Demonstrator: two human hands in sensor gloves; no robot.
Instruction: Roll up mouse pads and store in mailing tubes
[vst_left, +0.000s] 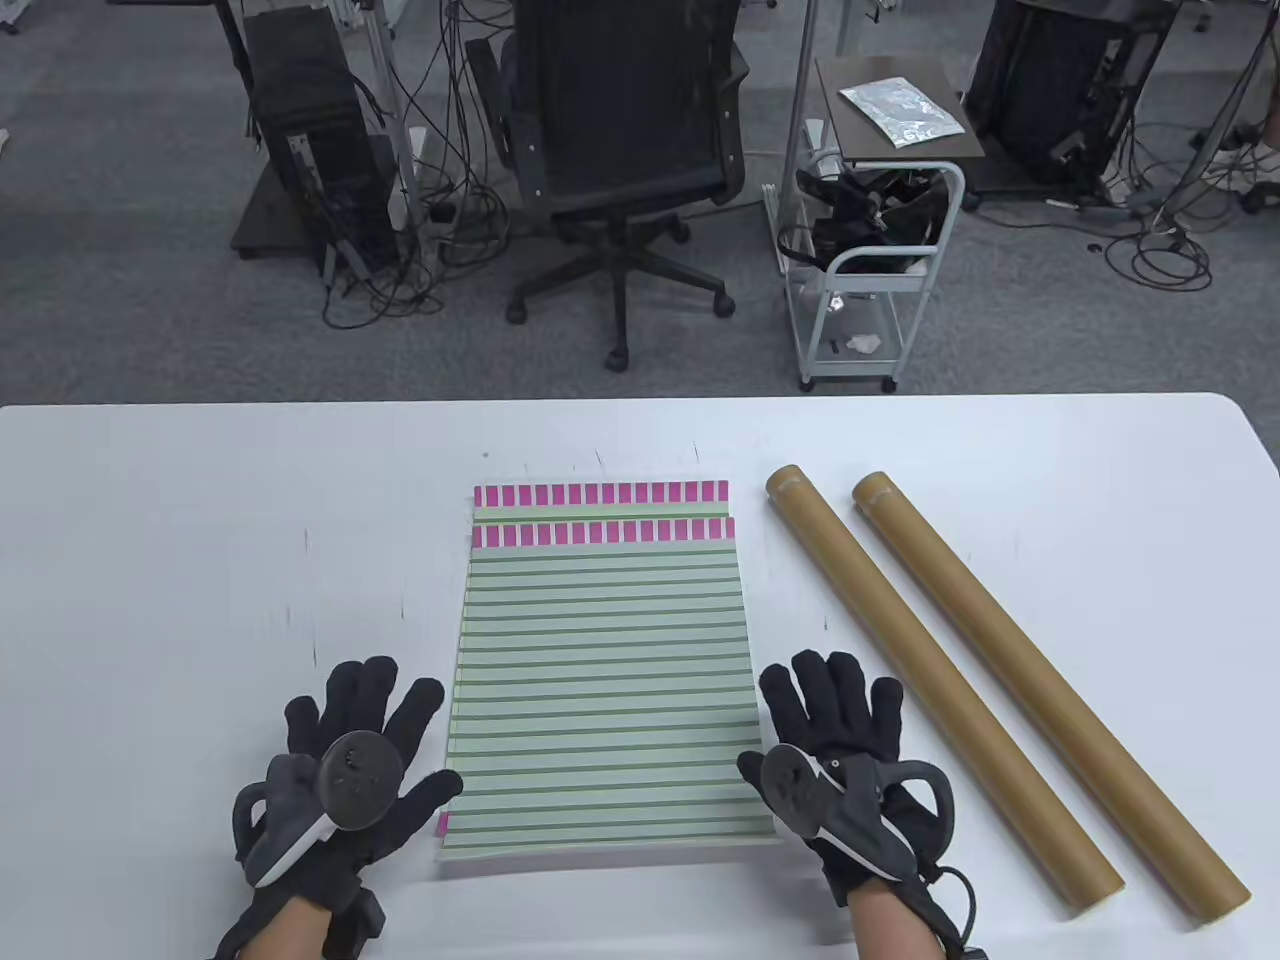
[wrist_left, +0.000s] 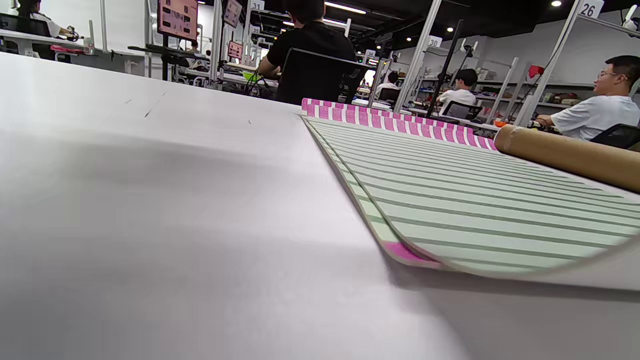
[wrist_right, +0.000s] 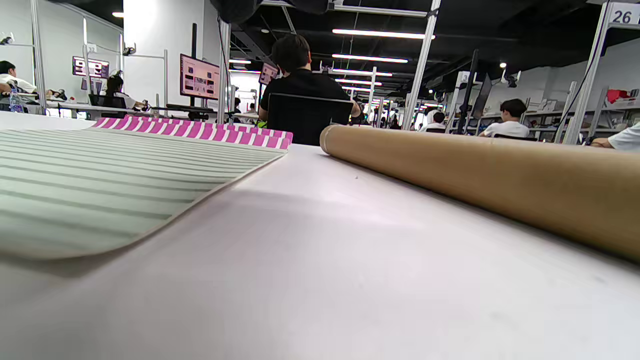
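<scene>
The lower mouse pad is mostly hidden under the top mouse pad; only its far pink-checked strip and a near-left corner show. Both wrist views show no fingers. The right wrist view cuts off the nearer mailing tube at its right edge, and the farther tube is hidden there.

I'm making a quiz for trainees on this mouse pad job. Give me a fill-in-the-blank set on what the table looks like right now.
1. ____ brown mailing tubes lie on the table.
2. The tubes lie to the ____ of the striped mouse pads.
3. The far edge of each pad carries a row of ____ blocks.

Missing words: two; right; pink
</scene>
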